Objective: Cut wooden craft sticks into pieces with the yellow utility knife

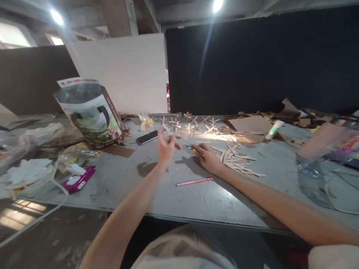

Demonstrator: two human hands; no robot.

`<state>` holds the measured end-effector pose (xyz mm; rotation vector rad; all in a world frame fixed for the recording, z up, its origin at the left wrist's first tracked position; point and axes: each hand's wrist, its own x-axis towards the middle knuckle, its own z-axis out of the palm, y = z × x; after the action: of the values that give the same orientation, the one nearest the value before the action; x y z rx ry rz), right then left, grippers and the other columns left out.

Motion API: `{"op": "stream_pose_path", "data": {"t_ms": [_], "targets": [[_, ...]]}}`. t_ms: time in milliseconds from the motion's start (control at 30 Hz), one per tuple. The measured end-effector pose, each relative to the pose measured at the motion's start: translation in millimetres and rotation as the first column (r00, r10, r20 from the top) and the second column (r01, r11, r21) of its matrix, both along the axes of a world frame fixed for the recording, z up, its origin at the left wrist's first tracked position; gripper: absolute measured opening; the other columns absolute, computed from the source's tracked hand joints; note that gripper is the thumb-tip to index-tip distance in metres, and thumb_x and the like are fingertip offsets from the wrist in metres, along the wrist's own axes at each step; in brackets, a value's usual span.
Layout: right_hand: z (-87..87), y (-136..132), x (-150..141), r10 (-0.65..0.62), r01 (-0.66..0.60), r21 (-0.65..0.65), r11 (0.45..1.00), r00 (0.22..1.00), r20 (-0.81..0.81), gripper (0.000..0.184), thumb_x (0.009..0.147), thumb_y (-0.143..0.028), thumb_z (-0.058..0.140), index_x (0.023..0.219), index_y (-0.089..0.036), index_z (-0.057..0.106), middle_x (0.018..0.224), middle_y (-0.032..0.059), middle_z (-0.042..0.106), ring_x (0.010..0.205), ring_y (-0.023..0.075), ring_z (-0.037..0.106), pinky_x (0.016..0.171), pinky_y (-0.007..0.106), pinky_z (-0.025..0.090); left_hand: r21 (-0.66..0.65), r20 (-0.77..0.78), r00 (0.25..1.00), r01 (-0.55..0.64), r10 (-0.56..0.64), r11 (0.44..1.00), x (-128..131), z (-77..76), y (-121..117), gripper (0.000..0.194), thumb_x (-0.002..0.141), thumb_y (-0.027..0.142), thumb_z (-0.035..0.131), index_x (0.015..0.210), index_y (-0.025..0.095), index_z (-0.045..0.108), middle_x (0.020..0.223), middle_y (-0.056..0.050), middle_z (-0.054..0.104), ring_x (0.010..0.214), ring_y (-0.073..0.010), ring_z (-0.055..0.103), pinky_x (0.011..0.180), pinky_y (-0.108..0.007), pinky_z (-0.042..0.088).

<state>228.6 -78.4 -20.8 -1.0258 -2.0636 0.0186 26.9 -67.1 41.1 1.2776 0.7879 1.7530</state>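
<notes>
My left hand is raised over the table, its fingers closed on a thin pale wooden stick that points up and away. Close beside it, my right hand grips a craft knife with some yellow on it, the blade toward my left hand. Right of that hand lies a loose pile of flat wooden sticks. Beyond both hands stand several star shapes made of crossed sticks. A red pencil lies on the table nearer to me.
A black phone lies left of my left hand, before a large printed bag. A purple power strip with a white cable is at the left. Rightward are a glue stick, cardboard and a clear plastic container.
</notes>
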Motion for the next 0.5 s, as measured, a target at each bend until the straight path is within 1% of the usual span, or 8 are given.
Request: {"op": "stream_pose_path", "data": {"t_ms": [67,100,167,200,267,367,433,500], "targets": [[-0.4,-0.1,-2.3,-0.005,0.007,-0.028,1.000,0.996,0.088,0.039,0.100,-0.025,0.044,0.134,-0.022,0.063,0.101,0.0114,0.063,0.093,0.0237,0.061,0.086,0.037,0.053,-0.071,0.070,0.980,-0.180,0.185,0.981,-11.6,-1.9,14.6,0.046,0.088,0.020,0.061,0.127,0.020,0.037,0.072,0.001,0.074,0.038,-0.0113,0.057,0.044,-0.022,0.043],[0.3,-1.1,-3.7,-0.012,0.016,-0.034,0.999,0.991,0.135,0.038,0.100,-0.025,0.045,0.131,-0.020,0.065,0.101,0.0120,0.063,0.093,0.0240,0.061,0.086,0.037,0.052,-0.124,0.097,0.953,-0.276,0.288,0.953,-18.2,-2.9,21.6,0.041,0.088,0.016,0.058,0.125,0.019,0.038,0.070,0.003,0.072,0.036,-0.0105,0.055,0.043,-0.022,0.041],[4.4,-4.6,-6.6,-0.042,0.054,-0.045,0.998,0.970,0.239,0.034,0.099,-0.025,0.047,0.124,-0.017,0.070,0.101,0.0133,0.064,0.097,0.0248,0.060,0.090,0.038,0.050,-0.230,0.092,0.906,-0.385,0.414,0.894,-30.4,-5.1,32.9,0.034,0.088,0.009,0.052,0.118,0.018,0.042,0.067,0.003,0.070,0.034,-0.0100,0.052,0.042,-0.022,0.039],[7.9,-6.3,-8.3,-0.061,0.080,-0.055,0.995,0.954,0.293,0.032,0.099,-0.025,0.048,0.118,-0.016,0.072,0.103,0.0136,0.064,0.099,0.0249,0.059,0.092,0.037,0.049,-0.263,0.076,0.895,-0.407,0.440,0.875,-35.1,-6.3,36.7,0.031,0.087,0.008,0.051,0.115,0.018,0.042,0.068,0.002,0.070,0.034,-0.0100,0.052,0.041,-0.022,0.039],[17.6,-7.3,-12.5,-0.115,0.167,-0.095,0.981,0.908,0.403,0.030,0.100,-0.027,0.049,0.106,-0.016,0.076,0.107,0.0140,0.065,0.103,0.0247,0.058,0.096,0.037,0.046,-0.280,0.037,0.883,-0.439,0.467,0.854,-40.3,-9.0,40.8,0.026,0.088,0.010,0.052,0.111,0.018,0.043,0.070,0.001,0.071,0.034,-0.0100,0.051,0.041,-0.022,0.039],[36.3,3.9,-24.1,-0.114,0.195,-0.136,0.971,0.885,0.452,0.032,0.098,-0.031,0.053,0.087,-0.014,0.077,0.101,0.0157,0.067,0.102,0.0254,0.060,0.097,0.035,0.044,-0.239,-0.040,0.894,-0.443,0.447,0.864,-39.3,-14.2,41.6,0.019,0.089,0.016,0.056,0.104,0.019,0.045,0.070,0.001,0.070,0.033,-0.0093,0.051,0.039,-0.021,0.037],[49.4,21.1,-37.5,-0.118,0.218,-0.167,0.962,0.877,0.465,0.030,0.098,-0.030,0.055,0.085,-0.014,0.077,0.101,0.0162,0.069,0.102,0.0252,0.062,0.095,0.033,0.044,-0.193,-0.074,0.908,-0.418,0.412,0.888,-36.6,-17.9,41.0,0.017,0.089,0.019,0.058,0.100,0.020,0.045,0.068,0.002,0.069,0.033,-0.0088,0.052,0.039,-0.019,0.036],[60.9,43.2,-55.5,-0.128,0.244,-0.199,0.949,0.876,0.465,0.031,0.100,-0.029,0.052,0.092,-0.013,0.077,0.105,0.0168,0.070,0.103,0.0246,0.064,0.094,0.032,0.044,-0.161,-0.093,0.924,-0.382,0.372,0.910,-35.3,-20.9,40.4,0.017,0.088,0.021,0.060,0.097,0.020,0.046,0.066,0.004,0.069,0.033,-0.0081,0.052,0.039,-0.018,0.035]]}}
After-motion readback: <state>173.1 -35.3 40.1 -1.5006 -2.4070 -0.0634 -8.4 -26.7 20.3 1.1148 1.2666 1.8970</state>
